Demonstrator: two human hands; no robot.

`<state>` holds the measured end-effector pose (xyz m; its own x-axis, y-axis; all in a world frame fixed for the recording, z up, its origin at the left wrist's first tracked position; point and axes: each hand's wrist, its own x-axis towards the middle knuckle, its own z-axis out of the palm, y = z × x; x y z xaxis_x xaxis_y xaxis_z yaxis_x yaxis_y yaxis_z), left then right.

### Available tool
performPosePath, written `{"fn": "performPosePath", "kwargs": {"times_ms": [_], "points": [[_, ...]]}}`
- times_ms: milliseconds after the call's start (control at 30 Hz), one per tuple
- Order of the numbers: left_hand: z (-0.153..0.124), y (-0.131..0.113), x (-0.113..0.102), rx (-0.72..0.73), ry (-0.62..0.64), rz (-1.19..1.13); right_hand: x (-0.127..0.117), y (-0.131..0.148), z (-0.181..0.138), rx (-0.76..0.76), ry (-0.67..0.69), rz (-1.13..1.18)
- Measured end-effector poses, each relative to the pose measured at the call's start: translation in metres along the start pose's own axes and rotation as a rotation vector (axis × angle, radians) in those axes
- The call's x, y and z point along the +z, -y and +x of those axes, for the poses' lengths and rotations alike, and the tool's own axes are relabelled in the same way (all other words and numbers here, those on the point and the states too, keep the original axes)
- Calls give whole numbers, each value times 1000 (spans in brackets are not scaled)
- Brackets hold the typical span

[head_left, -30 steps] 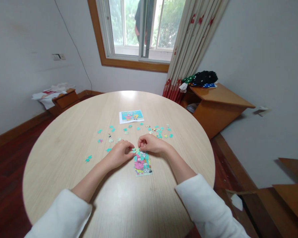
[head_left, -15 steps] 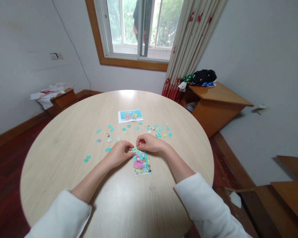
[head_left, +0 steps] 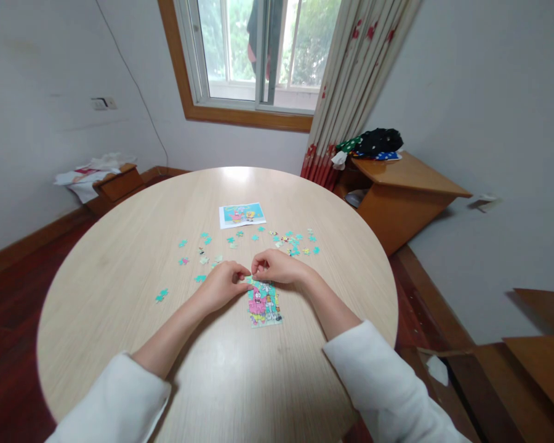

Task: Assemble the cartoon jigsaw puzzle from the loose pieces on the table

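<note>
SpongeBob puzzle [head_left: 264,304] lies at the right hand [head_left: 277,266]

Left hand [head_left: 222,285] and right hand [head_left: 278,267] work at the puzzle [head_left: 263,305].

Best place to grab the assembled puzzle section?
Probably the straight near edge of the assembled puzzle section, from the wearer's side: it lies flat, and the left hand and right hand crowd its far end. Being joined pieces, it's likely better slid than lifted.
</note>
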<state>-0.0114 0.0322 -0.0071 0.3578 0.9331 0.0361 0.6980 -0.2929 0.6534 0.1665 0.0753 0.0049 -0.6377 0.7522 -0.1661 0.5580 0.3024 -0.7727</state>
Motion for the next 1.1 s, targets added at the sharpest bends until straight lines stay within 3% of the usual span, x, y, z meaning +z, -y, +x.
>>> {"fn": "performPosePath", "kwargs": {"times_ms": [1100], "points": [[-1, 8, 1, -27, -47, 19, -3, 3, -3, 18, 40, -28]]}}
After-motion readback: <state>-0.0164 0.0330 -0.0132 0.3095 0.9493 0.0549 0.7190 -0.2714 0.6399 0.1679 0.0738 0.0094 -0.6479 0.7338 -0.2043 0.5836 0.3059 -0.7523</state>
